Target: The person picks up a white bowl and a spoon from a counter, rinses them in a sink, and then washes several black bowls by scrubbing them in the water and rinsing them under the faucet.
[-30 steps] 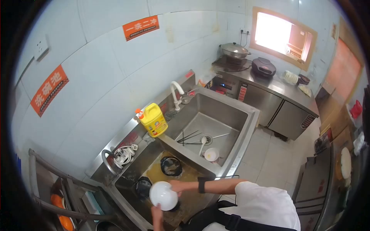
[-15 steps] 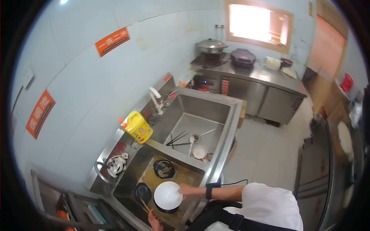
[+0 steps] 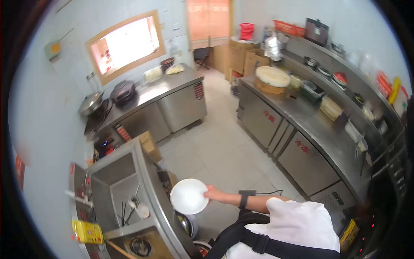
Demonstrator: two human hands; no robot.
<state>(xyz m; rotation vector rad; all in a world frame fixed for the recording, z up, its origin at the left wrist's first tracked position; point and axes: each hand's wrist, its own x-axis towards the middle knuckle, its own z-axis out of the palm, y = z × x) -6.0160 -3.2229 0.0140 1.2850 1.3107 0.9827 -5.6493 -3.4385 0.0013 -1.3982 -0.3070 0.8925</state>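
My right hand (image 3: pixel 212 195) is closed on the rim of a white bowl (image 3: pixel 189 197). The bowl is held past the front edge of the steel sink (image 3: pixel 152 203), above the floor side. Below it, partly covered, stands a round container (image 3: pixel 192 224) on the floor. A wooden stick (image 3: pixel 121 249) slants over the near basin; its lower end runs out of the frame. In that basin's murky water lies a dark bowl (image 3: pixel 140 246). My left hand is out of view.
The far basin holds black chopsticks (image 3: pixel 124 212), a white spoon (image 3: pixel 133 206) and a cup (image 3: pixel 143 211). A yellow jug (image 3: pixel 87 232) stands by the sink wall. Steel counters with a round lidded steamer (image 3: pixel 271 78) and a black appliance (image 3: pixel 123 91) line the room.
My right hand has carried the white bowl out of the near basin, past the sink's front edge. The view has turned right, and my left hand has left the frame.
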